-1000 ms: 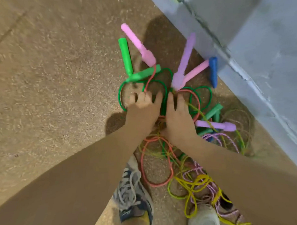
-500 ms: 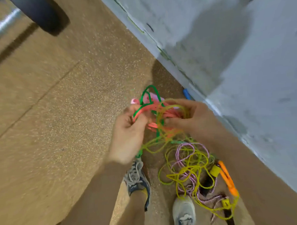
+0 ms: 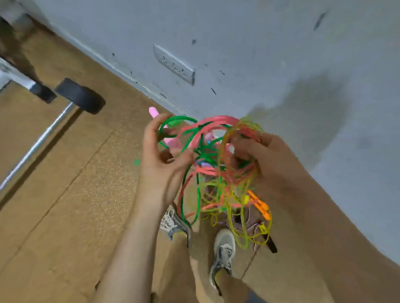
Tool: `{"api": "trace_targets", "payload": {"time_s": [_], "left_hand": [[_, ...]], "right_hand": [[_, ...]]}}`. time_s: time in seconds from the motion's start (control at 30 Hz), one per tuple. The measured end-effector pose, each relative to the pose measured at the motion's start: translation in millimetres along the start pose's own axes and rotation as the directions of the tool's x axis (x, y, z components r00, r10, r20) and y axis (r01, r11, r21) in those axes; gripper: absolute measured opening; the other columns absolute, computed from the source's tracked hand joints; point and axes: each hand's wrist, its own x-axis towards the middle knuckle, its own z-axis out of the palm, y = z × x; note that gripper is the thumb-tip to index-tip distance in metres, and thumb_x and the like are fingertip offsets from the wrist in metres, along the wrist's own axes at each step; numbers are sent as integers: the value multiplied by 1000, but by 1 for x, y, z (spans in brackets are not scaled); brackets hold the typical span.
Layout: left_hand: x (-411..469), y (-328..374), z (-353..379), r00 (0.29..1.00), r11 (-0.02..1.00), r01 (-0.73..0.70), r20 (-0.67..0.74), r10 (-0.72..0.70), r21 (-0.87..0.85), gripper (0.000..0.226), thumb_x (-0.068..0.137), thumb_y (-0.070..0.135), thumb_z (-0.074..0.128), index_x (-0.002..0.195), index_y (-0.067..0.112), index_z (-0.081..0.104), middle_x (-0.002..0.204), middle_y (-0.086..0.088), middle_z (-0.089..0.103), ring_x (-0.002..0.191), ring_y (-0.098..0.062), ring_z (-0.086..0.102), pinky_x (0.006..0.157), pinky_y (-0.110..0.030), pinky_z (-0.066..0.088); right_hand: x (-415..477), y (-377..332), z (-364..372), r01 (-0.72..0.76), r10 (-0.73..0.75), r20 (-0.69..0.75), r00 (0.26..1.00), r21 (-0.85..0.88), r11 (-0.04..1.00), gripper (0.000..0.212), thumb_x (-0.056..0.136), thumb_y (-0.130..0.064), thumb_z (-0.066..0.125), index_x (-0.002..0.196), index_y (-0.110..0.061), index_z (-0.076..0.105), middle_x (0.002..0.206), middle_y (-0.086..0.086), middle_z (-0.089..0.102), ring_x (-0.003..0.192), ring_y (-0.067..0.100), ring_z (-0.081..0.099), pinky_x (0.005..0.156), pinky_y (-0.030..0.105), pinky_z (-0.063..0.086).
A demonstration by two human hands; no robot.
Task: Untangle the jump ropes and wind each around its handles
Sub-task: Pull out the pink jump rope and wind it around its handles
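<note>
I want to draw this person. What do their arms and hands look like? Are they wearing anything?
The left forearm and right forearm are bare, with no sleeves in view. The left hand and right hand wear no gloves, and no watch, bracelet or ring shows, though the picture is a little blurred.

This looks like a gym or exercise room. The floor (image 3: 59,203) is speckled tan matting laid in large tiles with visible seams, the sort put down under training gear. It meets a plain grey painted wall (image 3: 269,33), scuffed with dark marks, which carries a power socket (image 3: 174,65) low down. Left of the socket and lower, a shiny metal bar (image 3: 33,147) ends at a black disc (image 3: 81,95), beside a white metal frame (image 3: 5,66). Below the socket hangs a tangle of coloured jump ropes (image 3: 208,155).
</note>
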Motion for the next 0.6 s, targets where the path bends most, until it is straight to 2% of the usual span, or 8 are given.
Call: {"api": "trace_targets", "payload": {"time_s": [0.07,0.17,0.27,0.37,0.43,0.47,0.53,0.6], "left_hand": [[-29,-2,15,989,975,23,138,-54,219,57,82,1,69,122,36,48,99,16,62,66,3,57,66,-24,52],[-63,-27,40,915,879,-5,358,-189,477,26,83,32,61,106,45,60,91,10,68,71,-5,61,76,-32,52],[-98,-41,75,844,900,-10,487,-225,435,26,73,53,52,92,40,65,73,19,62,69,-2,56,71,-29,48],[-129,-42,113,773,950,31,596,-220,311,45,68,59,62,106,34,60,67,18,54,64,0,49,64,-25,44],[-148,-41,134,696,954,79,669,-261,290,75,62,62,72,127,34,49,85,21,57,77,-4,56,74,-30,48],[-158,-38,146,656,950,69,704,-273,304,90,57,60,77,136,39,38,104,24,57,92,-3,58,83,-30,49],[-183,-26,176,579,940,-53,778,-245,336,117,49,54,86,143,48,17,135,31,38,122,4,43,99,-22,42],[-211,-13,213,522,893,-275,835,-173,356,130,46,55,88,142,48,2,146,24,22,134,11,22,103,-5,25]], "right_hand": [[-40,-2,-31,-63,102,-94,990,343,937,25,87,-15,61,61,-14,62,53,3,47,55,20,47,67,38,41],[-99,0,-77,-50,219,-193,956,632,773,29,96,-17,47,73,-15,63,51,-1,41,52,14,45,58,27,43],[-150,16,-117,59,268,-288,919,776,628,25,97,-23,44,82,-14,62,44,-5,37,43,11,41,54,19,44],[-196,41,-149,115,264,-350,899,768,630,24,94,-26,48,85,-15,67,48,-7,35,43,8,35,69,29,35],[-225,51,-163,95,245,-382,891,686,722,17,89,-23,52,75,-16,58,52,-4,36,42,9,34,58,27,33],[-240,55,-170,86,233,-399,887,637,766,15,85,-20,56,71,-15,53,53,-1,37,41,10,35,52,25,33],[-272,61,-185,53,184,-424,887,488,871,16,74,-14,66,65,-12,54,55,5,41,44,15,39,46,25,34],[-306,63,-201,0,117,-360,926,308,951,10,70,-8,72,70,-6,62,61,12,50,55,19,47,52,28,39]]}}
